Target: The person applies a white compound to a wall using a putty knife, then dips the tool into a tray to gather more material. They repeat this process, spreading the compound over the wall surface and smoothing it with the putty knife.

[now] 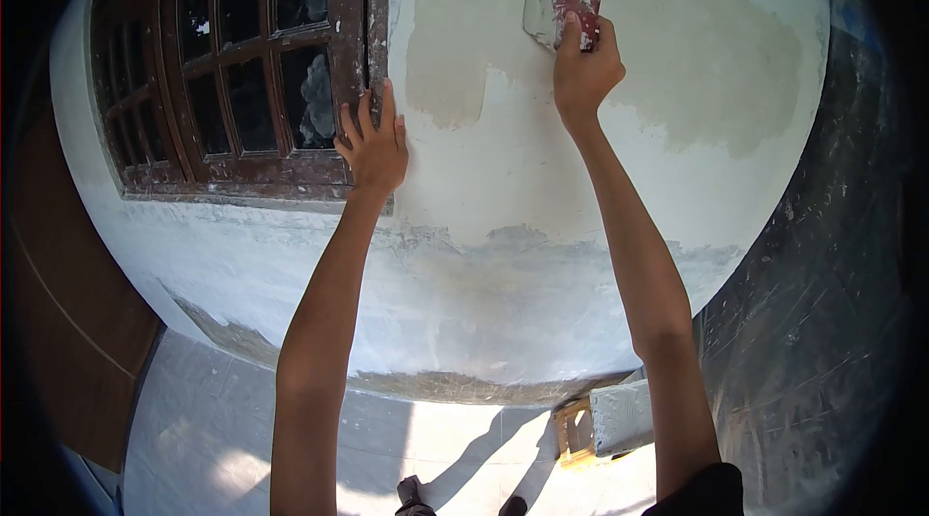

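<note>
Right hand (584,71) raised high, fingers closed on scraper (563,5); blade pressed flat to wall (542,177), likely so filler spreads thin. Scraper at top of wall, on edge of darker, seemingly damp patch (677,61). Left hand (373,144) laid flat, fingers open, nothing held, on wall just beside window frame (350,52); apparently braced for balance while reach is made. Small stand (595,424) seen on floor (455,448) below. No brand, label or writing readable anywhere.
</note>
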A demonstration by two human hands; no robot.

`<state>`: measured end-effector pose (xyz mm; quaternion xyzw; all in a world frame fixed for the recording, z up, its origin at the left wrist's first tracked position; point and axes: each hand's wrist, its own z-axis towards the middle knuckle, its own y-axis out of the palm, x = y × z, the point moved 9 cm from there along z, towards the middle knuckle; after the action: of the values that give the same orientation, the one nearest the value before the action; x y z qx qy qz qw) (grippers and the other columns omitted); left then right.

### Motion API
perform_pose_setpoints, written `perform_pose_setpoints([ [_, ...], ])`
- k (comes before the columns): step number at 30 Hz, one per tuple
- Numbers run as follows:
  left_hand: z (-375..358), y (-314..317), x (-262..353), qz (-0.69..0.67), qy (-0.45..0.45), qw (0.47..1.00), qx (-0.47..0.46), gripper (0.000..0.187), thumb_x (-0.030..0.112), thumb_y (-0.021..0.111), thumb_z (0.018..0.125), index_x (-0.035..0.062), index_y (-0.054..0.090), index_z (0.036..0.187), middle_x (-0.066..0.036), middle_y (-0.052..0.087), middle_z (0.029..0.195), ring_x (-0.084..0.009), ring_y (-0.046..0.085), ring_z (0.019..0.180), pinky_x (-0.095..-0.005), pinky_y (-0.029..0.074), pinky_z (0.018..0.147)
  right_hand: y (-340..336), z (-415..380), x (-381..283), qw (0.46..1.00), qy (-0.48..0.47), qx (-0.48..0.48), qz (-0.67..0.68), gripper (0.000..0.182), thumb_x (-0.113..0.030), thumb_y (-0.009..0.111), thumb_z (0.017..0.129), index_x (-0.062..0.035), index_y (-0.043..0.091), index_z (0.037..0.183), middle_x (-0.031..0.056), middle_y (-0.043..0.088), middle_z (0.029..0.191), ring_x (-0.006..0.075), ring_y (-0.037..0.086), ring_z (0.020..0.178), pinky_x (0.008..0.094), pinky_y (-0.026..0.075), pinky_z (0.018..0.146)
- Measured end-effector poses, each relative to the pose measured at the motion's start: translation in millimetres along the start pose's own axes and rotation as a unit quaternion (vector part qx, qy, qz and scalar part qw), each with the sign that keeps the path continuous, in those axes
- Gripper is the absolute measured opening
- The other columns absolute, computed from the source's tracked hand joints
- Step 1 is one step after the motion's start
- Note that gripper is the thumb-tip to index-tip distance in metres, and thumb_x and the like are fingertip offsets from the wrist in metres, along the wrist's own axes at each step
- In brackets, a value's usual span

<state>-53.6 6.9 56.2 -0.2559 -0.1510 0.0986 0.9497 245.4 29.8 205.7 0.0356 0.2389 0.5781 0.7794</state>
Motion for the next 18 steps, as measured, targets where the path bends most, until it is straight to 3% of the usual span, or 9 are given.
perform_pose_setpoints([
  [1,-0.3,0.4,-1.0,0.008,-0.005,1.000,-0.005,0.056,0.040,0.025,0.106,0.0342,0.004,0.157,-0.012,0.015,0.157,-0.0424,0.011,0.144,-0.0678,0.019,0.104,9.7,-12.6,-9.9,0.996,0.022,-0.063,0.056,0.021,-0.017,0.067,0.092,0.0023,0.063,0.096,0.0107,0.069,0.074,0.0154,0.057,0.053,0.0301,0.046,0.054],
  [2,-1.2,1.7,-2.8,0.018,-0.009,1.000,-0.010,0.056,0.040,0.025,0.106,0.0344,0.003,0.157,-0.013,0.015,0.157,-0.0428,0.011,0.144,-0.0682,0.019,0.104,27.0,-25.8,-13.1,0.991,-0.027,-0.097,0.091,0.020,-0.018,0.068,0.092,0.0012,0.062,0.096,0.0110,0.068,0.073,0.0162,0.058,0.054,0.0299,0.046,0.055],
  [4,0.7,2.9,-5.7,0.021,-0.009,1.000,-0.016,0.056,0.041,0.024,0.106,0.0353,0.002,0.157,-0.013,0.015,0.157,-0.0438,0.012,0.143,-0.0692,0.018,0.104,65.5,-62.9,-14.0,0.963,-0.026,-0.244,0.107,0.021,-0.019,0.070,0.090,-0.0020,0.062,0.099,0.0154,0.067,0.074,0.0242,0.061,0.058,0.0313,0.048,0.059],
  [5,0.2,1.9,-6.4,0.026,-0.008,1.000,-0.016,0.056,0.041,0.024,0.106,0.0358,0.003,0.157,-0.014,0.015,0.157,-0.0438,0.012,0.143,-0.0693,0.018,0.104,74.8,-75.9,-12.1,0.960,-0.044,-0.252,0.115,0.022,-0.022,0.072,0.090,-0.0033,0.065,0.098,0.0078,0.065,0.070,0.0091,0.052,0.053,0.0262,0.044,0.054],
  [10,0.9,0.8,-8.6,0.045,0.000,0.999,-0.025,0.055,0.043,0.025,0.106,0.0370,0.004,0.157,-0.015,0.016,0.157,-0.0433,0.013,0.143,-0.0684,0.018,0.105,50.8,-43.2,8.6,0.983,-0.065,-0.165,0.041,0.019,-0.019,0.071,0.089,-0.0005,0.065,0.093,0.0099,0.067,0.069,0.0148,0.058,0.053,0.0288,0.047,0.055],
  [11,1.1,-4.1,-6.9,0.031,0.001,0.999,-0.008,0.054,0.041,0.027,0.106,0.0381,0.008,0.157,-0.016,0.017,0.156,-0.0443,0.014,0.143,-0.0687,0.019,0.105,38.2,-29.9,7.8,0.986,-0.048,-0.159,0.034,0.019,-0.016,0.070,0.089,0.0013,0.063,0.093,0.0170,0.069,0.076,0.0295,0.066,0.061,0.0359,0.050,0.059],
  [13,-7.8,-8.4,-2.9,0.014,-0.001,1.000,-0.002,0.053,0.040,0.030,0.106,0.0391,0.012,0.156,-0.016,0.019,0.156,-0.0453,0.015,0.142,-0.0690,0.020,0.106,8.9,-2.7,9.1,0.993,-0.044,-0.109,-0.005,0.020,-0.016,0.069,0.089,0.0030,0.064,0.093,0.0157,0.069,0.074,0.0243,0.063,0.057,0.0349,0.050,0.059],
  [15,-18.3,-22.8,8.4,-0.033,0.012,0.998,0.051,0.052,0.036,0.036,0.105,0.0336,0.022,0.155,-0.016,0.021,0.155,-0.0428,0.017,0.142,-0.0640,0.021,0.107,-21.2,17.9,13.4,0.994,-0.017,-0.095,-0.045,0.025,-0.020,0.068,0.089,0.0039,0.065,0.095,0.0126,0.069,0.074,0.0187,0.061,0.058,0.0337,0.049,0.060],
  [18,-51.9,-35.7,34.5,-0.140,0.040,0.986,0.084,0.051,0.032,0.042,0.104,0.0265,0.030,0.153,-0.017,0.024,0.152,-0.0396,0.021,0.140,-0.0587,0.021,0.108,-70.0,23.9,32.9,0.986,0.110,-0.123,-0.011,0.029,-0.027,0.067,0.091,0.0002,0.065,0.101,0.0084,0.068,0.071,0.0120,0.060,0.054,0.0289,0.047,0.055],
])
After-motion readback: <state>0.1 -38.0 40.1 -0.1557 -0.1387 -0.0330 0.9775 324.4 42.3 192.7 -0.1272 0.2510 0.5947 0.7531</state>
